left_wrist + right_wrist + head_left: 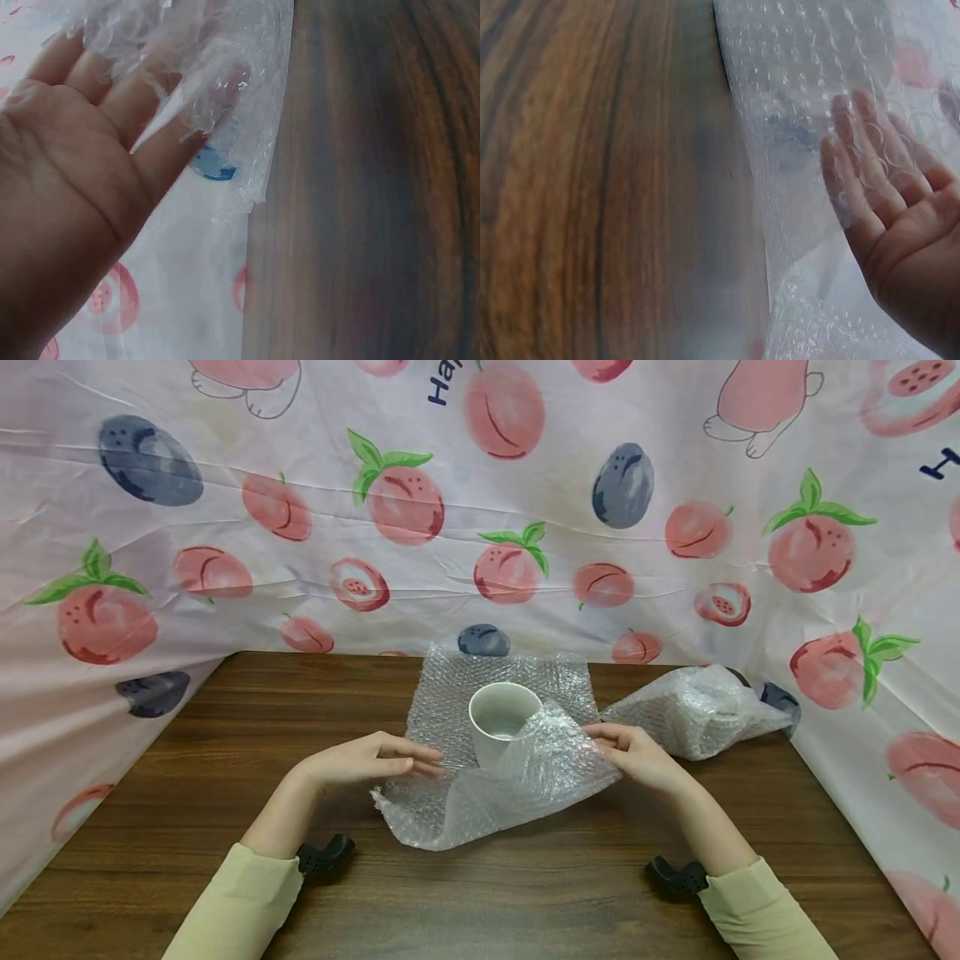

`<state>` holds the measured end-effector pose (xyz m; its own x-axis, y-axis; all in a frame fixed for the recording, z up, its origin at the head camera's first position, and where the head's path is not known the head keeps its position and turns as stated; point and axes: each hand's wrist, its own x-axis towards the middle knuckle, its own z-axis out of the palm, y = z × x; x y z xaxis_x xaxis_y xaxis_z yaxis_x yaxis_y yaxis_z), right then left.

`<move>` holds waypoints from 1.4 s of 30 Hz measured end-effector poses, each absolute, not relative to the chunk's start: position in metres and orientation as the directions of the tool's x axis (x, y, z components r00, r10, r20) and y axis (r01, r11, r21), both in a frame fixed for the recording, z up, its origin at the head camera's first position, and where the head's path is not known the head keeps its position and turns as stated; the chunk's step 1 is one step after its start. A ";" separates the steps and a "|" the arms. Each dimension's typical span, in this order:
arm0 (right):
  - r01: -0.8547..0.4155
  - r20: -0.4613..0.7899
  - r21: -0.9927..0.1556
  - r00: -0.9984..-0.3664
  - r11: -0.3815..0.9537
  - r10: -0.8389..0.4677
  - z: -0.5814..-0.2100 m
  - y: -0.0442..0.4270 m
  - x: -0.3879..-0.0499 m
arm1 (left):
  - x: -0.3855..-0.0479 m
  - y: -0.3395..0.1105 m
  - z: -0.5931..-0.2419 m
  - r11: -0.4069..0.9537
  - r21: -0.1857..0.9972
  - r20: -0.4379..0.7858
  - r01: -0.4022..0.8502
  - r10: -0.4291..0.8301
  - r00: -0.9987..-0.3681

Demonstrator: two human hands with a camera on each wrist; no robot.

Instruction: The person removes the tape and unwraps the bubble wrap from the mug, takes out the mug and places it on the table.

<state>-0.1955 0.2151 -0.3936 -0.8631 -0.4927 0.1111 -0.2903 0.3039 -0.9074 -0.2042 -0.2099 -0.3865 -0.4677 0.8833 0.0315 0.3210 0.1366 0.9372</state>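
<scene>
One white cup (491, 727), upright on one sheet of bubble wrap (555, 768) on one wooden worktop (480, 902), the sheet's near flap folded up over the cup's near right side. Two hands: the left hand (375, 758), left of the cup, and the right hand (637, 756), right of it, each with four fingers extended, loosely spread, against the wrap. One bubble-wrapped bundle (701, 714), right of the cup, past the right hand; one fruit-printed cloth (300, 460), behind the cup.
</scene>
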 end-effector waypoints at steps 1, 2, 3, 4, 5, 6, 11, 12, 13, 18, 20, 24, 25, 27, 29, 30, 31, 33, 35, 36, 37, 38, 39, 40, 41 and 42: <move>-0.314 0.117 -0.897 -0.847 0.311 -0.519 -0.395 0.216 -0.196 | -0.204 -0.209 -0.385 0.162 0.926 0.018 0.340 0.883 -0.470; -0.341 0.122 -0.882 -0.832 0.326 -0.541 -0.395 0.218 -0.196 | -0.203 -0.209 -0.384 0.192 0.914 0.003 0.358 0.878 -0.479; -0.360 0.121 -0.869 -0.820 0.339 -0.560 -0.396 0.218 -0.196 | -0.202 -0.209 -0.384 0.212 0.901 -0.003 0.379 0.876 -0.483; -0.377 0.115 -0.852 -0.811 0.363 -0.573 -0.396 0.219 -0.195 | -0.201 -0.209 -0.383 0.233 0.890 -0.014 0.391 0.873 -0.488; -0.390 0.107 -0.837 -0.804 0.384 -0.584 -0.396 0.220 -0.195 | -0.201 -0.209 -0.383 0.246 0.883 -0.021 0.399 0.872 -0.489; -0.404 0.099 -0.817 -0.801 0.412 -0.590 -0.396 0.221 -0.194 | -0.200 -0.209 -0.382 0.263 0.873 -0.030 0.410 0.869 -0.494; -0.447 0.073 -0.784 -0.755 0.430 -0.652 -0.397 0.222 -0.191 | -0.195 -0.214 -0.382 0.353 0.823 -0.087 0.446 0.853 -0.514; -0.450 0.068 -0.787 -0.743 0.421 -0.666 -0.398 0.222 -0.191 | -0.194 -0.215 -0.383 0.365 0.815 -0.097 0.450 0.851 -0.515; -0.454 0.063 -0.789 -0.729 0.413 -0.681 -0.398 0.222 -0.191 | -0.193 -0.216 -0.383 0.374 0.810 -0.107 0.452 0.851 -0.514; -0.450 0.011 -0.798 -0.675 0.401 -0.737 -0.401 0.223 -0.190 | -0.191 -0.219 -0.383 0.408 0.783 -0.140 0.470 0.851 -0.505; -0.460 -0.009 -0.787 -0.659 0.412 -0.752 -0.401 0.224 -0.189 | -0.190 -0.219 -0.383 0.420 0.775 -0.154 0.472 0.850 -0.504; -0.483 -0.042 -0.751 -0.645 0.450 -0.763 -0.401 0.225 -0.186 | -0.190 -0.219 -0.384 0.436 0.771 -0.177 0.464 0.847 -0.502; -0.487 -0.053 -0.742 -0.643 0.461 -0.764 -0.401 0.226 -0.185 | -0.190 -0.219 -0.384 0.441 0.773 -0.184 0.457 0.845 -0.502; -0.505 -0.070 -0.713 -0.639 0.486 -0.766 -0.402 0.227 -0.183 | -0.190 -0.219 -0.385 0.454 0.771 -0.200 0.447 0.838 -0.507; -0.516 -0.087 -0.683 -0.646 0.517 -0.759 -0.403 0.226 -0.181 | -0.189 -0.219 -0.386 0.475 0.766 -0.222 0.433 0.827 -0.516; -0.520 -0.095 -0.668 -0.650 0.532 -0.754 -0.402 0.226 -0.180 | -0.189 -0.219 -0.386 0.493 0.759 -0.237 0.426 0.818 -0.524; -0.526 -0.099 -0.653 -0.654 0.545 -0.750 -0.403 0.226 -0.180 | -0.189 -0.218 -0.387 0.508 0.752 -0.252 0.419 0.810 -0.530; -0.544 -0.104 -0.613 -0.664 0.574 -0.740 -0.404 0.225 -0.179 | -0.188 -0.217 -0.388 0.538 0.737 -0.280 0.409 0.794 -0.539; -0.548 -0.121 -0.582 -0.672 0.601 -0.731 -0.404 0.224 -0.178 | -0.188 -0.216 -0.388 0.565 0.716 -0.303 0.410 0.781 -0.546; -0.554 -0.127 -0.566 -0.673 0.611 -0.729 -0.404 0.223 -0.178 | -0.187 -0.216 -0.388 0.577 0.706 -0.314 0.410 0.774 -0.549; -0.560 -0.133 -0.552 -0.672 0.617 -0.729 -0.405 0.223 -0.178 | -0.187 -0.215 -0.388 0.586 0.698 -0.323 0.412 0.770 -0.550; -0.565 -0.138 -0.542 -0.670 0.622 -0.730 -0.406 0.223 -0.178 | -0.187 -0.215 -0.388 0.594 0.689 -0.330 0.414 0.767 -0.550; -0.562 -0.146 -0.541 -0.670 0.626 -0.728 -0.406 0.223 -0.178 | -0.187 -0.214 -0.388 0.602 0.681 -0.337 0.417 0.763 -0.551; -0.559 -0.152 -0.540 -0.670 0.629 -0.726 -0.406 0.222 -0.177 | -0.187 -0.214 -0.388 0.607 0.675 -0.343 0.420 0.762 -0.550; -0.557 -0.155 -0.542 -0.670 0.629 -0.726 -0.406 0.222 -0.177 | -0.187 -0.213 -0.388 0.609 0.672 -0.348 0.422 0.762 -0.546; -0.554 -0.157 -0.545 -0.669 0.629 -0.726 -0.407 0.222 -0.177 | -0.187 -0.213 -0.388 0.609 0.670 -0.352 0.425 0.764 -0.541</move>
<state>-0.1771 0.2220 -0.4066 -0.6692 -0.7263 -0.1572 -0.5544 0.6289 -0.5451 -0.1869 -0.2130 -0.3881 -0.5405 0.7643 -0.3516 0.4250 0.6088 0.6699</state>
